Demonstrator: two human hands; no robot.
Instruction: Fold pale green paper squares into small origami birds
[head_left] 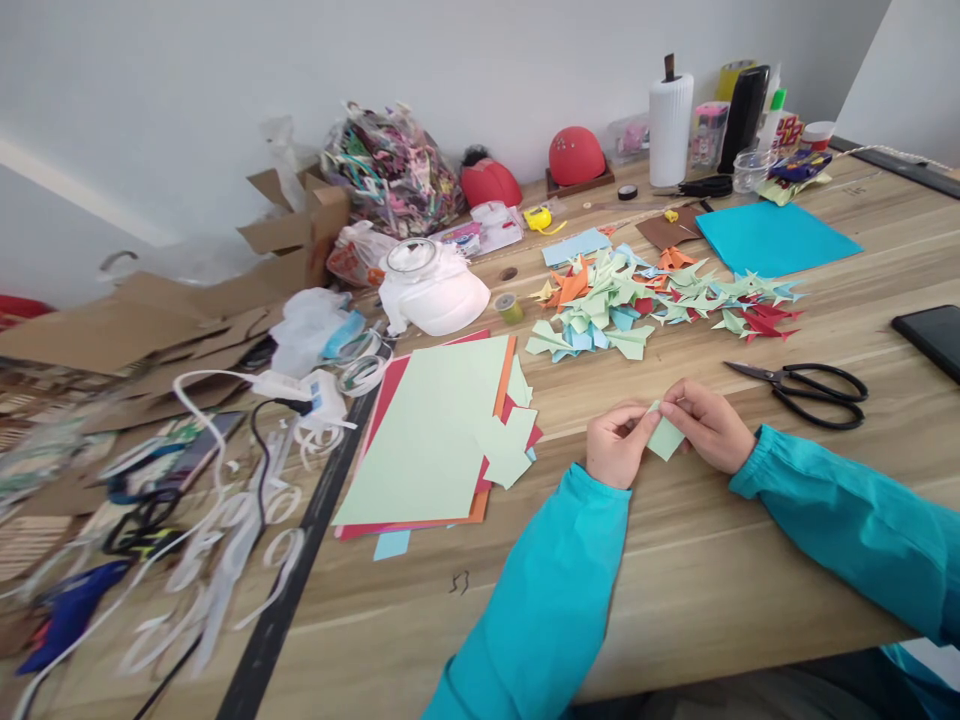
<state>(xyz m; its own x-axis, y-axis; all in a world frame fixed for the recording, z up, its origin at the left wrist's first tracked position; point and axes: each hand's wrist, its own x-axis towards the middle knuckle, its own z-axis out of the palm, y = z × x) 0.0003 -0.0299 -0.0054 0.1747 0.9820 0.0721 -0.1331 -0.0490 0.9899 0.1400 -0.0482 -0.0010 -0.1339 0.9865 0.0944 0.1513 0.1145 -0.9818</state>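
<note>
Between my two hands is a small pale green paper square (665, 440), held with one corner pointing down at me. My left hand (616, 445) pinches its left upper edge with thumb and finger. My right hand (705, 425) pinches the same paper near its top corner, the fingertips of both hands almost meeting. Left of them lies a stack of coloured sheets (427, 430), pale green on top, with small green paper squares (512, 455) at its right edge. Beyond my hands is a pile of folded paper cranes (600, 300) in green, blue, orange and red.
Black-handled scissors (817, 390) lie right of my hands, with a phone (934, 335) at the right edge. A blue sheet (776, 238) is farther back. A thread spool (509, 308) and white cap (439, 295) stand behind the stack. Cables and a power strip (319, 400) crowd the left.
</note>
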